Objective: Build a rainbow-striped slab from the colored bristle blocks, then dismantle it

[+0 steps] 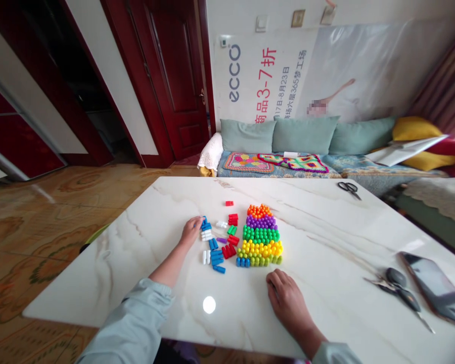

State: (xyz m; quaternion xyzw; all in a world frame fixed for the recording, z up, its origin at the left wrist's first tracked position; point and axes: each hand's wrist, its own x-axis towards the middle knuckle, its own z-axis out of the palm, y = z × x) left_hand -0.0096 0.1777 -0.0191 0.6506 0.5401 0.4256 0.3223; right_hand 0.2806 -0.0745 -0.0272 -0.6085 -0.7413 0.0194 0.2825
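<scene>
Left hand: fingertips on the top end of the blue pieces, left edge of the loose group. Can't tell from here if it's pinching one or just touching. Right hand: fingers loosely curled, resting on the table just on the near side of the sorted rows. Can't see into the palm, so can't tell if it holds anything.

Loose group sits between left hand and rows: white pieces just below the left fingertips, more blue and white nearer the person, red pieces toward the rows, plus a green cluster and a purple piece. One red bit lies apart at the far side.

Rows, far to near: orange, purple, green, yellow, olive. Short blue run at the left end of the nearest row.

All on a white marble-look table. Right side: keys beside a dark phone. Scissors at the far right corner.

Past the table: sofa with pale green cushions, poster on the wall above, dark red door to the left.
</scene>
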